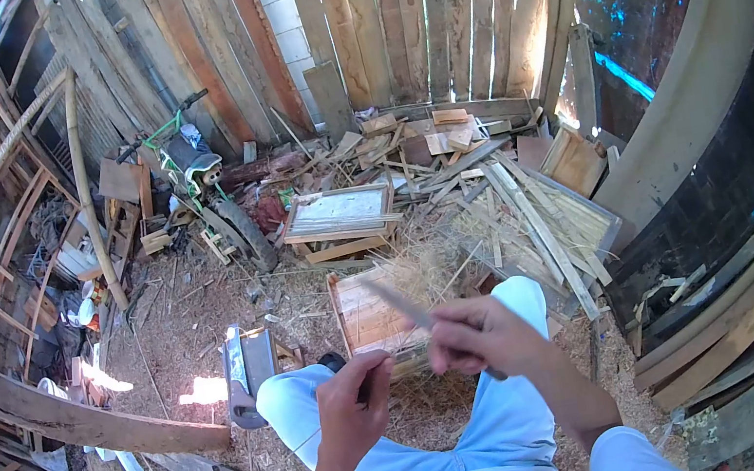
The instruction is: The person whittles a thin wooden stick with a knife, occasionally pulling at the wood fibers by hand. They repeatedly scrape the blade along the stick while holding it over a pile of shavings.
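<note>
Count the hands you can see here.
2. The left hand is closed in a fist; the right hand, just beside it, pinches a thin grey strip. No others show.

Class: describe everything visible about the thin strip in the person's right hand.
The thin strip is grey, narrow and blurred, so whether it is a blade or bamboo cannot be told. It slants up-left from the right hand, whose fingers pinch it; a dark end shows below the hand. It is apart from the left hand.

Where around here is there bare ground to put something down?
Mostly bare dirt lies between the bicycle and the metal tool, and by the sunlit patch left of it. Ahead, the scrap-wood pile and crate crowd the ground.
</note>
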A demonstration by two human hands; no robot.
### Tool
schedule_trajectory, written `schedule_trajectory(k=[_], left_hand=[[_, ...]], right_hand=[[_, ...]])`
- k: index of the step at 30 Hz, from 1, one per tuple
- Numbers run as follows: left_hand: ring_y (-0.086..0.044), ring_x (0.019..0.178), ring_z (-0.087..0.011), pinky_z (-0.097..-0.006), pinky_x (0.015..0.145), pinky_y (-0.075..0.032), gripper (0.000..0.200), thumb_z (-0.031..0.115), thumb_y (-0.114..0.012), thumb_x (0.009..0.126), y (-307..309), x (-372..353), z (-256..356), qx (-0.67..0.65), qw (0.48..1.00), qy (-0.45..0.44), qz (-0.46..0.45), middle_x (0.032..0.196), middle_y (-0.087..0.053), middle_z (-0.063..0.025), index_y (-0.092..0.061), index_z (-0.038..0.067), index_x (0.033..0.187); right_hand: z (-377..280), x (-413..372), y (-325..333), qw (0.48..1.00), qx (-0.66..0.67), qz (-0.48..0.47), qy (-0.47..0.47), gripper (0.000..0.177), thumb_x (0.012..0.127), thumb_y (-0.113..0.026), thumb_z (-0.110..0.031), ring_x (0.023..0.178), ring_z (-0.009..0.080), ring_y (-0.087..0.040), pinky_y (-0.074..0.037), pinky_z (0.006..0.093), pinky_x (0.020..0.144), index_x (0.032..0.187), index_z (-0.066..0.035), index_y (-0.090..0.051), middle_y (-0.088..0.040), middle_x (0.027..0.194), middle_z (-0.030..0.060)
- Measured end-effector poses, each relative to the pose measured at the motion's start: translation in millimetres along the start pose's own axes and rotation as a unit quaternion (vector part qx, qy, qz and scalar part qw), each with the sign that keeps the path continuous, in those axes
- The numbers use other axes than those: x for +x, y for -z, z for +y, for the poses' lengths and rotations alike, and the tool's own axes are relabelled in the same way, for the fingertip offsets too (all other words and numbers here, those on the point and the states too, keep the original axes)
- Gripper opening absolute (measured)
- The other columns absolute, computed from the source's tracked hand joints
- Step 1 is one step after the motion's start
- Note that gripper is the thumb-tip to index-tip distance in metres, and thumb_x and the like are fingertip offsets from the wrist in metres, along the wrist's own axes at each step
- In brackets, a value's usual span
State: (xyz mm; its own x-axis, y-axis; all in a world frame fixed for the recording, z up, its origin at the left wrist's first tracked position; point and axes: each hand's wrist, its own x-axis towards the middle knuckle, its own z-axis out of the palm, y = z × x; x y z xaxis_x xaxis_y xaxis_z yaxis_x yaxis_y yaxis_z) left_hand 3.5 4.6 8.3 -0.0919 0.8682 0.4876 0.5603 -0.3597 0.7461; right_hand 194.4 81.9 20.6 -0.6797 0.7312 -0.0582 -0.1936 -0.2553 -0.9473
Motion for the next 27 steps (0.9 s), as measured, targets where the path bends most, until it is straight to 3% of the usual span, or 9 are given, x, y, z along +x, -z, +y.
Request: schedule_trajectory(k=[4, 6, 10, 12, 14, 18, 23, 25, 27], left_hand=[[-0.06, 0.055, -0.0206, -0.0284, 0.05, -0.044, 0.009, 0.0, -0.064, 0.08, 3.3, 1.5, 4.0, 0.019, 1.0, -0.015, 0.002, 0.071, -0.062, -0.0122, -0.06, 0.002, 0.088], [-0.059, 0.057, -0.0129, -0.024, 0.051, -0.044, 0.006, 0.0, -0.064, 0.081, 7.6, -0.1, 4.2, 0.041, 0.999, -0.027, -0.011, 0.07, -0.063, -0.0086, -0.061, 0.0, 0.085], [-0.059, 0.055, -0.0132, -0.0246, 0.05, -0.043, 0.006, 0.001, -0.065, 0.081, 12.4, -4.7, 3.5, 0.045, 0.999, -0.023, -0.018, 0.067, -0.062, -0.0083, -0.061, 0.001, 0.085], [-0.06, 0.054, -0.0228, -0.0295, 0.047, -0.045, 0.008, 0.001, -0.065, 0.08, 13.7, -7.1, 2.6, 0.038, 0.999, -0.02, -0.014, 0.073, -0.064, -0.0117, -0.061, 0.002, 0.087], [-0.06, 0.053, -0.022, -0.0294, 0.047, -0.044, 0.008, 0.001, -0.065, 0.08, 15.3, -7.6, 3.1, 0.038, 0.999, -0.015, -0.02, 0.072, -0.063, -0.0118, -0.061, 0.002, 0.087], [-0.058, 0.05, -0.0186, -0.0289, 0.045, -0.042, 0.008, 0.001, -0.064, 0.081, 13.8, -4.6, 4.8, 0.024, 0.999, 0.022, -0.03, 0.069, -0.062, -0.0121, -0.061, 0.002, 0.088], [-0.056, 0.05, -0.0157, -0.0277, 0.045, -0.04, 0.007, 0.002, -0.063, 0.082, 11.6, -1.4, 6.6, 0.024, 0.999, 0.015, -0.027, 0.065, -0.06, -0.0117, -0.062, 0.002, 0.089], [-0.056, 0.05, -0.0149, -0.0274, 0.045, -0.04, 0.006, 0.002, -0.062, 0.083, 15.9, -5.7, 2.9, 0.022, 0.999, 0.029, -0.034, 0.064, -0.06, -0.0114, -0.062, 0.001, 0.089], [-0.053, 0.048, -0.0128, -0.0263, 0.044, -0.038, 0.006, 0.002, -0.062, 0.084, 18.5, -8.6, -2.3, -0.014, 0.998, 0.043, -0.051, 0.063, -0.06, -0.0097, -0.062, 0.001, 0.089]], right_hand=[[-0.1, -0.8, -5.4, 0.998, 0.054, -0.01, -0.002, 0.034, 0.094, -0.051, -0.017, 0.046, 0.0029, -0.037, -0.029, 0.0172, 0.04, 0.121, 0.002, -0.051, -0.058, 0.069, 0.0055], [-9.2, -1.3, 1.9, 0.999, 0.033, 0.018, 0.021, 0.034, 0.093, -0.052, -0.017, 0.047, 0.0031, -0.037, -0.028, 0.0165, 0.04, 0.12, 0.004, -0.052, -0.056, 0.069, 0.0049], [-20.6, -7.0, 9.8, 0.996, 0.066, 0.046, 0.036, 0.036, 0.092, -0.053, -0.016, 0.047, 0.0035, -0.038, -0.028, 0.0159, 0.04, 0.121, 0.005, -0.052, -0.053, 0.067, 0.0034], [-21.1, -8.0, 16.6, 0.995, 0.07, 0.066, 0.041, 0.036, 0.092, -0.054, -0.016, 0.047, 0.0037, -0.039, -0.028, 0.0161, 0.039, 0.121, 0.005, -0.052, -0.053, 0.068, 0.004], [-24.6, -7.7, 20.3, 0.991, 0.076, 0.091, 0.065, 0.036, 0.092, -0.054, -0.016, 0.047, 0.0038, -0.039, -0.028, 0.0165, 0.039, 0.121, 0.005, -0.051, -0.053, 0.067, 0.0038], [-22.2, -8.1, 1.0, 0.997, 0.022, 0.075, 0.017, 0.033, 0.093, -0.053, -0.016, 0.046, 0.0033, -0.038, -0.028, 0.017, 0.04, 0.12, 0.002, -0.053, -0.052, 0.065, 0.0028], [1.4, 0.6, -10.5, 0.998, -0.027, -0.057, -0.012, 0.033, 0.093, -0.052, -0.02, 0.044, 0.0027, -0.037, -0.029, 0.0178, 0.039, 0.119, 0.0, -0.055, -0.051, 0.064, 0.0008], [-12.8, 0.8, 9.1, 0.996, 0.031, 0.087, 0.01, 0.036, 0.092, -0.053, -0.021, 0.044, 0.0028, -0.038, -0.029, 0.0174, 0.038, 0.121, 0.0, -0.053, -0.051, 0.064, 0.0017], [-19.3, -2.3, 14.0, 0.996, 0.061, 0.066, 0.031, 0.037, 0.092, -0.054, -0.022, 0.044, 0.0029, -0.039, -0.029, 0.0171, 0.038, 0.121, 0.001, -0.053, -0.051, 0.063, 0.0022]])
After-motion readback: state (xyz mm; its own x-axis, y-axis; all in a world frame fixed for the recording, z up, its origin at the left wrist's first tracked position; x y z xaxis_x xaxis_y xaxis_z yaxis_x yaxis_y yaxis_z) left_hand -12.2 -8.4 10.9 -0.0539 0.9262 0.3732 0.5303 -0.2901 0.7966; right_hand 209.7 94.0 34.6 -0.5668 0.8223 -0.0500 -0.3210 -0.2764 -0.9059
